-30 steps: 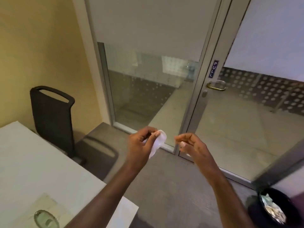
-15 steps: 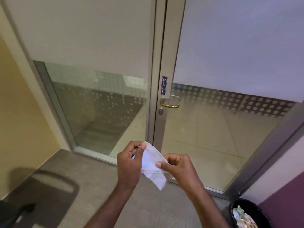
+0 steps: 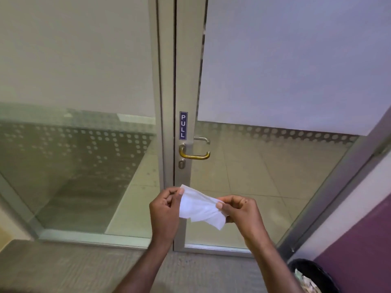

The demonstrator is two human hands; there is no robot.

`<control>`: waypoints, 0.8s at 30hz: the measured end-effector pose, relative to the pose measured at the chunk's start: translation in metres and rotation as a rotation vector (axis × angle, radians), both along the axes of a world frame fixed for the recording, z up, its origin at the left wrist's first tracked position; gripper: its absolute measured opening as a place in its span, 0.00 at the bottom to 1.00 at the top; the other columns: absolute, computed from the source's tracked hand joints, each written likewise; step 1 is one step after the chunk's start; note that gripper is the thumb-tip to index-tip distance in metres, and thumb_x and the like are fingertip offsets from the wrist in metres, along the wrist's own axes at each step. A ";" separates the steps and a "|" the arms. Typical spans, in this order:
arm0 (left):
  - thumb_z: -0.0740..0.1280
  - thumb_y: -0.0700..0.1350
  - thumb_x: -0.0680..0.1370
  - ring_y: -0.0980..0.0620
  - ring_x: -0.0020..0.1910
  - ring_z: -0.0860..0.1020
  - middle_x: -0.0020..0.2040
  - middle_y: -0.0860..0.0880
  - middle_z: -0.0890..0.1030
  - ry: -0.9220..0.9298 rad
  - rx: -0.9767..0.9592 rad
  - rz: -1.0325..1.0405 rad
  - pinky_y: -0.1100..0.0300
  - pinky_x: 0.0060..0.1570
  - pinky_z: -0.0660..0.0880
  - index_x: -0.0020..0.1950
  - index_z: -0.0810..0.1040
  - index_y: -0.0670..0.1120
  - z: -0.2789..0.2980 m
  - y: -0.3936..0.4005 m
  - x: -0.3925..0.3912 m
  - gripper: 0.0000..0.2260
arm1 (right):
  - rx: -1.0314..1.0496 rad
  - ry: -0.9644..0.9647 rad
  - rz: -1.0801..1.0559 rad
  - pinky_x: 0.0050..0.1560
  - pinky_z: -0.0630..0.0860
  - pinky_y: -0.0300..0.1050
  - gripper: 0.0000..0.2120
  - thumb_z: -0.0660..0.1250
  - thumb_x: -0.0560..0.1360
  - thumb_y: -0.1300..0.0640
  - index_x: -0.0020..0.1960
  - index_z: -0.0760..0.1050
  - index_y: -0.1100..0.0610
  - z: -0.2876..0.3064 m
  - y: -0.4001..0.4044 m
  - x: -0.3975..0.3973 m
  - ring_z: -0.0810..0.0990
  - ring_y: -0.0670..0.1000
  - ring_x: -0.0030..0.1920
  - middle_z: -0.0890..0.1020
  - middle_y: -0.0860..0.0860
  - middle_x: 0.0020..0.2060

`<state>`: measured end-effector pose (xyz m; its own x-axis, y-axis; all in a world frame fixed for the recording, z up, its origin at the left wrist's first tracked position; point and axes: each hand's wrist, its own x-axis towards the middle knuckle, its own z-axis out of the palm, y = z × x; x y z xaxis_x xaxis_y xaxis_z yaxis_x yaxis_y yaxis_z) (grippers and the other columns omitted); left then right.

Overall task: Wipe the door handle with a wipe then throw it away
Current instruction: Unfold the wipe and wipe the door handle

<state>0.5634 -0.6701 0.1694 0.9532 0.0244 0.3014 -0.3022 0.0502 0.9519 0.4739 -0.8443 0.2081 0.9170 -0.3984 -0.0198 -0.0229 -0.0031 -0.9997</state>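
Observation:
A white wipe (image 3: 200, 207) is stretched between my two hands in front of a glass door. My left hand (image 3: 165, 210) pinches its left corner and my right hand (image 3: 240, 210) pinches its right edge. The brass door handle (image 3: 194, 154) sits on the door's metal frame (image 3: 184, 81), a little above the wipe and apart from both hands. A blue PULL label (image 3: 183, 125) is just above the handle and a keyhole (image 3: 181, 164) just below it.
A black bin (image 3: 313, 275) with crumpled rubbish stands on the floor at the bottom right, beside a purple wall (image 3: 359, 240). A fixed glass panel (image 3: 80, 166) fills the left side. Grey carpet (image 3: 74, 269) lies underfoot.
I have stepped nearer to the door, so the handle looks larger and more central. The chair and table have left the view. My hands have pulled the wipe wider open between them.

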 end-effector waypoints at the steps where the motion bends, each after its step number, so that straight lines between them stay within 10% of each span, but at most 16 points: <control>1: 0.72 0.42 0.79 0.60 0.32 0.75 0.32 0.54 0.82 0.017 0.019 -0.030 0.67 0.33 0.70 0.41 0.84 0.51 -0.004 -0.001 0.019 0.08 | -0.012 -0.001 -0.051 0.33 0.79 0.43 0.06 0.70 0.75 0.69 0.44 0.85 0.62 -0.001 -0.003 0.016 0.82 0.51 0.33 0.88 0.58 0.37; 14: 0.76 0.43 0.75 0.63 0.33 0.77 0.31 0.60 0.78 -0.079 0.370 -0.127 0.70 0.33 0.68 0.38 0.84 0.50 -0.024 -0.053 0.202 0.06 | -0.395 0.023 -0.447 0.46 0.78 0.46 0.05 0.74 0.72 0.65 0.42 0.84 0.55 -0.034 -0.074 0.190 0.83 0.52 0.41 0.86 0.53 0.40; 24: 0.77 0.47 0.72 0.49 0.35 0.80 0.35 0.51 0.81 -0.006 0.518 -0.017 0.53 0.36 0.78 0.35 0.80 0.47 -0.028 -0.098 0.250 0.09 | -0.686 0.066 -0.454 0.37 0.66 0.30 0.07 0.73 0.72 0.59 0.44 0.84 0.47 -0.049 -0.122 0.272 0.75 0.41 0.37 0.76 0.50 0.39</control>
